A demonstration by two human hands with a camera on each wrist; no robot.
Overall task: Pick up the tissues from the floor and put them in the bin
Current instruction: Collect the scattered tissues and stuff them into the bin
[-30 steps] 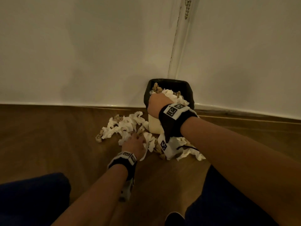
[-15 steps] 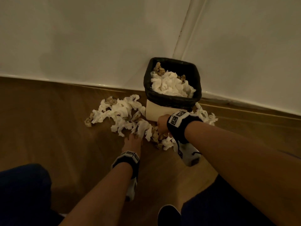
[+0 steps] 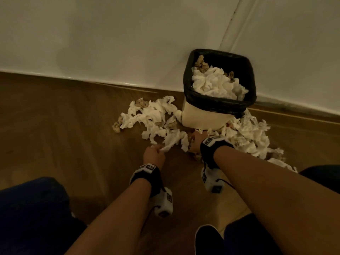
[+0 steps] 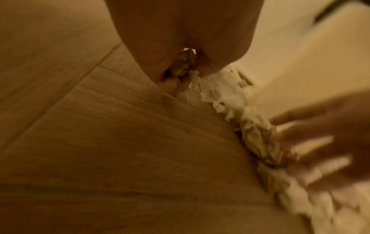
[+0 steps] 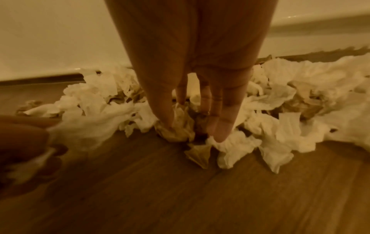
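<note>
While crumpled white and brown paper tissues (image 3: 154, 116) are lying strewn over the wooden plank floor (image 3: 55, 126) at centre frame, the left hand (image 3: 154, 156) is pinching a white tissue strip between curled fingers. The right hand (image 3: 196, 141) is closing thumb and fingers (image 5: 218, 125) round a brown wad (image 5: 180, 125). At upper right, the cream bin with a black liner (image 3: 219, 103) is sitting nearly full; I judge roughly half is remaining.

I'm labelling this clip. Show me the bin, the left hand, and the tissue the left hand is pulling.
bin (image 3: 204, 117), head view, on its pale front wall below the black liner.
left hand (image 3: 154, 155), head view, on the back of the hand.
tissue (image 3: 171, 141), head view, on the white strip stretched from the fingers.
</note>
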